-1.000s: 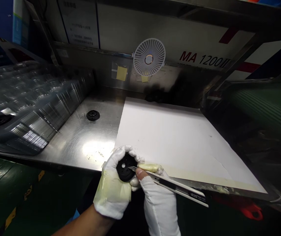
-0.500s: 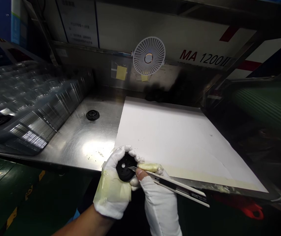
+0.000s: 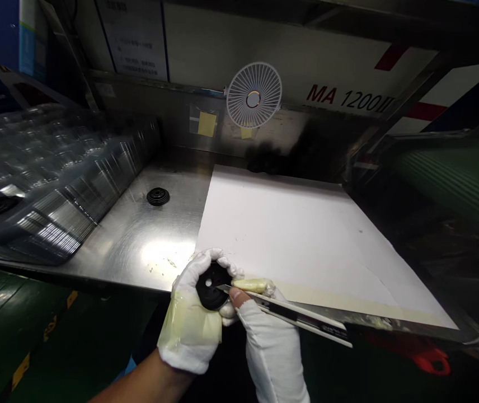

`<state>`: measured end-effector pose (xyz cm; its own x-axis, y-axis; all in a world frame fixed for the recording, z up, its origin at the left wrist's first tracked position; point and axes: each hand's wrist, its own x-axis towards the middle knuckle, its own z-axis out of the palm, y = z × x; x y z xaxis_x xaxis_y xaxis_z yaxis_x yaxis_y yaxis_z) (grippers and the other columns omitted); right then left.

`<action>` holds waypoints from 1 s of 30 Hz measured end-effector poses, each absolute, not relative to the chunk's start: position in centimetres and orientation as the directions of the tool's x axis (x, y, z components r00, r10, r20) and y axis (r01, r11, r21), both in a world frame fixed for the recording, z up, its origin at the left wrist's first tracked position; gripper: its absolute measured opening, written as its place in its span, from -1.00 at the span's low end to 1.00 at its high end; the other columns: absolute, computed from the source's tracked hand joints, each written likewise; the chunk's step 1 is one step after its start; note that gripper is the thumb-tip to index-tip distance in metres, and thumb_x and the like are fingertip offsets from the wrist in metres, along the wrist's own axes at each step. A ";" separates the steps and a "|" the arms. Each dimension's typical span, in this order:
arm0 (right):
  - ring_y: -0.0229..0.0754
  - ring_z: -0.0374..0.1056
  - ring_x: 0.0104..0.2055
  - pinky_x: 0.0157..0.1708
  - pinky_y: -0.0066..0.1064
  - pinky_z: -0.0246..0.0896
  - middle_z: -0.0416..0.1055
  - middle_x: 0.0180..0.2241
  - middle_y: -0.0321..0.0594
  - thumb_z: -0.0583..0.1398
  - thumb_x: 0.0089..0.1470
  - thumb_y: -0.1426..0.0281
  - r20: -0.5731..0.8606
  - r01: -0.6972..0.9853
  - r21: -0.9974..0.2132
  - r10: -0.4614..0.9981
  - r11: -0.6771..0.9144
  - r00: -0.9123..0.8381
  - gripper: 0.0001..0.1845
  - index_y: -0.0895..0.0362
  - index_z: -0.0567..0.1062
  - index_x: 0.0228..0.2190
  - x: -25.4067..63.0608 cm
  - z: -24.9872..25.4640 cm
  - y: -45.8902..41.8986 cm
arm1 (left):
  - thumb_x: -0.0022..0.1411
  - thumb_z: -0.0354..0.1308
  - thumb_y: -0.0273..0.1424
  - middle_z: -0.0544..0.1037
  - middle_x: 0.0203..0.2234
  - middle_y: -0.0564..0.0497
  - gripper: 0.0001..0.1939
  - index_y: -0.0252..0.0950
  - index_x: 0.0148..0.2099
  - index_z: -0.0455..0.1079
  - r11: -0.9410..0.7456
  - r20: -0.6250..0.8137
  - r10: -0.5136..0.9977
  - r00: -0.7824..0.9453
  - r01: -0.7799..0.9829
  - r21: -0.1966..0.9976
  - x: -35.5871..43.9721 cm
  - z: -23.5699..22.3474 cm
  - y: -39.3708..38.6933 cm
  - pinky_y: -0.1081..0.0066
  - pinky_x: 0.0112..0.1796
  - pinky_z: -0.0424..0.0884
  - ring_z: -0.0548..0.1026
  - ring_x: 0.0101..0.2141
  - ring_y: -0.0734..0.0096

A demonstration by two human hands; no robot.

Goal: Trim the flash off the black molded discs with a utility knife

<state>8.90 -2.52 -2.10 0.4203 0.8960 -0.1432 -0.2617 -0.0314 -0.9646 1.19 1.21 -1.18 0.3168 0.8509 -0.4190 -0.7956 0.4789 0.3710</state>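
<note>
My left hand, in a white glove with yellowed tape, is closed round a small round black part with a hole at its middle. My right hand, also gloved, grips a long utility knife. The blade tip rests against the edge of the black part. Both hands hover at the front edge of the steel bench. A second black round part lies on the bench, further back and to the left.
A white sheet covers the right half of the bench. Stacked clear plastic trays slope at the left. A small white fan hangs on the back wall. A dark green conveyor stands at the right.
The hands and knife have shifted very slightly to the left. Everything else is as before.
</note>
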 end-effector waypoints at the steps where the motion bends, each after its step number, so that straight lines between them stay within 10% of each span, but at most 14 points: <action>1: -0.30 0.31 -0.61 -0.57 -0.51 0.30 0.38 -0.66 -0.36 0.28 -0.07 0.42 -0.150 -0.264 -0.964 0.899 -0.040 0.411 -0.89 0.17 0.43 -0.52 8.9 -2.1 -2.5 | 0.10 0.11 -0.24 0.31 -0.44 0.07 -0.83 -0.22 -0.29 0.29 0.480 -0.422 0.850 0.316 -0.795 0.371 1.2 -1.2 1.2 0.58 -0.70 -0.01 0.28 -0.59 0.55; 8: -0.23 0.37 -0.45 -0.34 -0.40 0.33 0.42 -0.54 -0.33 0.28 -0.07 0.37 -0.104 -0.297 -0.954 0.882 0.042 0.459 -0.87 0.15 0.44 -0.48 8.7 -2.2 -2.3 | 0.14 0.09 -0.26 0.37 -0.38 0.03 -0.83 -0.23 -0.25 0.32 0.453 -0.422 0.857 0.294 -0.822 0.347 1.1 -0.6 1.5 0.60 -0.70 0.04 0.41 -0.44 0.42; 16: -0.29 0.30 -0.68 -0.70 -0.51 0.25 0.41 -0.69 -0.33 0.38 -0.17 0.34 -0.185 -0.584 -0.811 0.940 0.019 0.287 -0.76 0.15 0.45 -0.47 10.2 -1.0 -1.6 | 0.15 0.14 -0.40 0.45 -0.52 0.01 -0.75 -0.30 -0.09 0.32 0.412 -0.172 0.893 0.417 -0.601 0.685 0.1 -3.5 1.0 0.39 -0.44 0.32 0.41 -0.54 0.46; 30: -0.33 0.12 -0.81 -0.84 -0.55 0.04 0.30 -0.83 -0.39 0.40 -0.22 0.24 -0.211 -0.462 -0.887 0.910 -0.025 0.356 -0.70 0.11 0.43 -0.50 10.1 -1.6 -2.4 | -0.15 0.36 -0.42 0.51 -0.50 0.05 -0.77 -0.25 -0.41 0.38 0.296 -0.242 0.955 0.171 -0.564 0.770 0.3 -4.2 1.1 0.40 -0.36 0.35 0.45 -0.48 0.42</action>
